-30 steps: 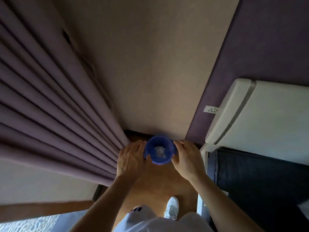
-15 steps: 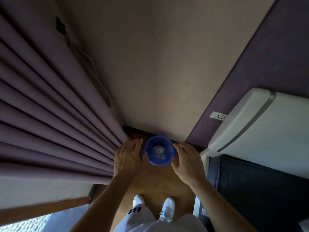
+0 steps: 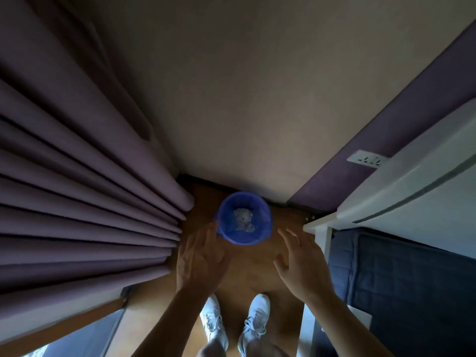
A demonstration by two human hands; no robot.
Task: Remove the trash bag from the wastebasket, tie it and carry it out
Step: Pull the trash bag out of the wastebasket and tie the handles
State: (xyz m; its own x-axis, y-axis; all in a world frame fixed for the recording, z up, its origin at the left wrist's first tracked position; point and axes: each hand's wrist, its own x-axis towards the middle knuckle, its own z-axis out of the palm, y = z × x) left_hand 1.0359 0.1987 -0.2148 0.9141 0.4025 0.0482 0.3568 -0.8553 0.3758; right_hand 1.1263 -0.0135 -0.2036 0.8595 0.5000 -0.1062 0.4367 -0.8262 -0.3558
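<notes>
Bag (image 3: pixel 261 215) lines bin (image 3: pixel 244 240) on floor (image 3: pixel 247 274) by far wall (image 3: pixel 231 99), paper (image 3: pixel 243 219) inside | left hand (image 3: pixel 201 258) spread, fingertips (image 3: pixel 211 229) at bin's left rim | right hand (image 3: pixel 301 261) spread, just right of bin, apart

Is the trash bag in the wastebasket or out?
In. The blue trash bag lines the upright wastebasket, edge over its rim, crumpled paper inside; left hand and right hand grip nothing.

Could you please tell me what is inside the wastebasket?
Crumpled whitish trash lies at the bottom of the blue trash bag lining the wastebasket. Anything beneath it is covered.
</notes>
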